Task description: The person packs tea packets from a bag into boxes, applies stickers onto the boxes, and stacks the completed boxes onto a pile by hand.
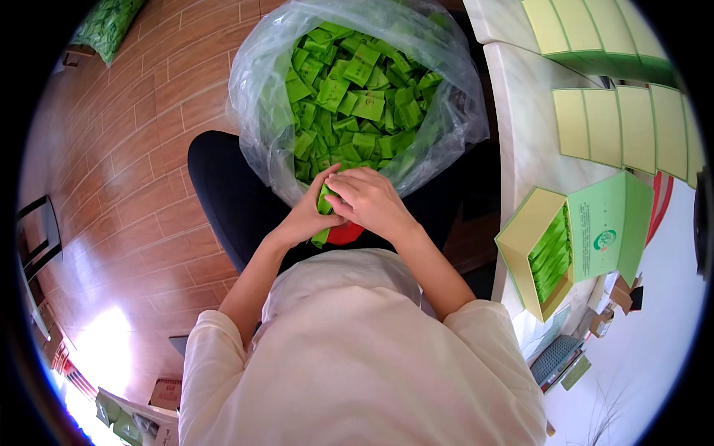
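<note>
My left hand curls around several small green packets above my lap. Bent over the same packets, my right hand touches them with its fingertips; its grip is partly hidden. Beneath both hands a red item shows on my lap, its kind unclear. Directly beyond them, between my knees, stands a large clear plastic bag with its mouth wide open, full of loose green packets. To the right, an open light-green gift box holds rows of similar packets.
A marble-patterned tabletop runs along my right, carrying rows of pale-green boxes and a grey-blue woven basket. Another bag of green packets lies at upper left. A dark chair and a cardboard box stand on the left side.
</note>
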A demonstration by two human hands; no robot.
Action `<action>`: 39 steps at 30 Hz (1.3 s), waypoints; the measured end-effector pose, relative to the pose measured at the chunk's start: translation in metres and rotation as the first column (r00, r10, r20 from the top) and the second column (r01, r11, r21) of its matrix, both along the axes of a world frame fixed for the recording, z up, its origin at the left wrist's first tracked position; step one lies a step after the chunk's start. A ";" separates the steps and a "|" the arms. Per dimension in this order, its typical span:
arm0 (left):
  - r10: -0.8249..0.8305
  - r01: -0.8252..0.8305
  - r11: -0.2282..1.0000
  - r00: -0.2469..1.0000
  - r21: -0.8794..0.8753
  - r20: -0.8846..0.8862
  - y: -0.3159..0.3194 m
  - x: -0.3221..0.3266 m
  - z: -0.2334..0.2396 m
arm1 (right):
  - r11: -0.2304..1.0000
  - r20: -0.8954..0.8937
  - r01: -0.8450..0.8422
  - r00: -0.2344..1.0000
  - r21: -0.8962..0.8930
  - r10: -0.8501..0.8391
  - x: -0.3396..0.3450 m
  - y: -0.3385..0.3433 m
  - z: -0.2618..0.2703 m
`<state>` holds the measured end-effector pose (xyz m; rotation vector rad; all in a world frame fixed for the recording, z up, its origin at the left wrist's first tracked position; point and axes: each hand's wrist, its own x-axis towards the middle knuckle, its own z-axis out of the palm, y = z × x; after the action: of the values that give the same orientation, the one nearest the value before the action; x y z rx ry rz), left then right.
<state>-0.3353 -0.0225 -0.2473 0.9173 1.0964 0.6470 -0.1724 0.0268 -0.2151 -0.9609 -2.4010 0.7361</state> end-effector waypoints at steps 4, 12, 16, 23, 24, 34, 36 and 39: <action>-0.016 0.015 0.999 1.000 -0.031 -0.014 0.000 -0.001 0.002 | 1.000 -0.079 0.018 0.997 0.020 -0.016 0.001 -0.001 -0.009; 0.128 -0.135 0.957 0.991 -0.257 -0.046 -0.021 -0.006 -0.022 | 0.704 0.065 0.460 0.857 -0.541 -0.511 -0.011 0.031 -0.092; 0.095 -0.128 0.971 0.982 -0.204 -0.165 -0.043 -0.009 -0.041 | 0.857 0.201 0.402 0.914 -0.322 -0.353 -0.046 0.048 -0.129; 0.417 -0.341 0.827 0.906 -0.447 0.081 -0.028 -0.012 -0.037 | 0.925 0.500 0.329 0.843 -0.189 -0.198 -0.103 0.047 -0.146; 0.497 -0.383 0.774 0.861 -0.504 0.109 -0.026 -0.013 -0.038 | 0.927 0.496 0.327 0.845 -0.185 -0.200 -0.104 0.051 -0.148; 0.676 -0.560 0.683 0.728 -0.470 0.114 -0.017 -0.024 -0.053 | 0.746 0.009 0.293 0.933 -0.599 -0.360 0.001 0.070 -0.093; 0.652 -0.548 0.693 0.753 -0.468 0.084 -0.008 -0.021 -0.053 | 0.528 -0.071 0.135 0.934 -0.838 -0.351 0.031 0.068 -0.068; 0.506 -0.317 0.738 0.843 -0.595 0.179 -0.001 -0.025 -0.053 | 0.426 -0.128 -0.051 0.980 -0.903 -0.154 0.047 0.054 -0.040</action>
<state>-0.3602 -0.0236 -0.3003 0.0403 1.1003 0.7660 -0.1252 0.0805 -0.2548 -1.2261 -1.6475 2.1237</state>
